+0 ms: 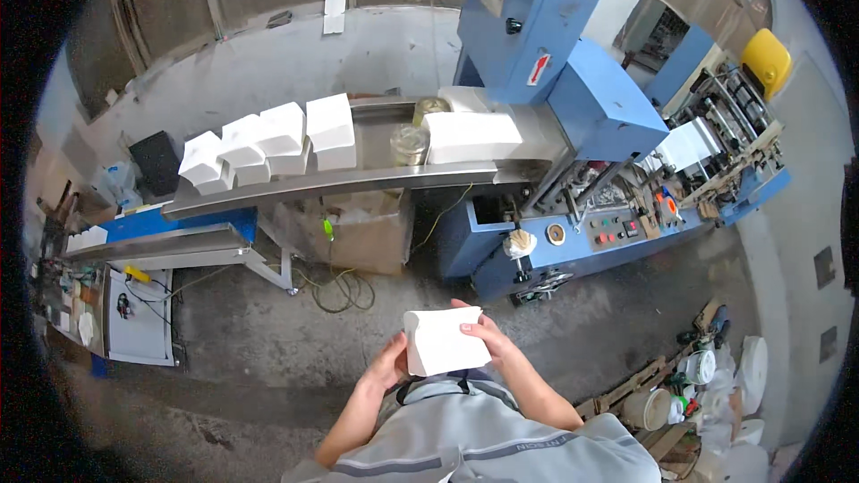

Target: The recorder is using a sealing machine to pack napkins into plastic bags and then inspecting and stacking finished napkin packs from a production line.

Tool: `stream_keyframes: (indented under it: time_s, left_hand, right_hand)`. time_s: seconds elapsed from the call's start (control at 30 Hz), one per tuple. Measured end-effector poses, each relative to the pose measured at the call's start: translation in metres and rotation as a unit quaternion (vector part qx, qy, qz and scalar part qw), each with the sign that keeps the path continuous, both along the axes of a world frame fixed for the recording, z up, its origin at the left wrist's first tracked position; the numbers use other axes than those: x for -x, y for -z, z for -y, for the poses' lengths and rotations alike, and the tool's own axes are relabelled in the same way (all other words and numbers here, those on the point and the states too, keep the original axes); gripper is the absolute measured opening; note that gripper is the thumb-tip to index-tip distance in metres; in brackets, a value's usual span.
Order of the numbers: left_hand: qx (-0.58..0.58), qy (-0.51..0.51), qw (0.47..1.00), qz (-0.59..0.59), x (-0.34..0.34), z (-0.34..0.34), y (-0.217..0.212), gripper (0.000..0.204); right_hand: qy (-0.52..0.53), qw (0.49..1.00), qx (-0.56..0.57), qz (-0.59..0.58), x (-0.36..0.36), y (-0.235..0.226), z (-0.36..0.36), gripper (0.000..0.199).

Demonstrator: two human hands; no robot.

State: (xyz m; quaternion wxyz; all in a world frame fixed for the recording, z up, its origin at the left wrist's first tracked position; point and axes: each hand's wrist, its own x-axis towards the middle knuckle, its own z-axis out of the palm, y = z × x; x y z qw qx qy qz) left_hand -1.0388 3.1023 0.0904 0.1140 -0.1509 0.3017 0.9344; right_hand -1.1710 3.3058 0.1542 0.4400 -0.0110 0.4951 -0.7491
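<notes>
A thick stack of white paper napkins [446,343] is between my two hands, close to my body. My left hand [390,361] is closed against the stack's left side. On the right, my right hand [489,340] grips it with the thumb lying on top and the fingers around the far and right sides, partly hidden. Beyond my hands runs a metal conveyor table [331,181] carrying several similar white stacks [331,131] on its left half. A longer white pile [474,138] lies nearer the machine, with a glass jar [410,145] beside it.
A blue machine [598,107] with a control panel [617,231] stands at the right end of the table. Lower left is a second conveyor with a blue belt [219,225]. A coiled cable [347,291] lies on the floor; buckets [646,407] and wooden pallets crowd the lower right.
</notes>
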Motion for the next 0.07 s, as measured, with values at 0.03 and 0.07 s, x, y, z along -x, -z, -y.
stream_keyframes:
  time_s: [0.03,0.07]
  left_hand:
    - [0.003,-0.007,1.0,0.008,-0.0039,0.0083,0.0004,0.069]
    - [0.01,-0.007,1.0,0.007,-0.007,0.0142,0.004,0.07]
  right_hand:
    - [-0.015,1.0,0.02,0.006,-0.0027,0.0038,0.0088,0.094]
    - [-0.031,0.999,0.04,0.011,-0.0041,0.0083,0.0176,0.096]
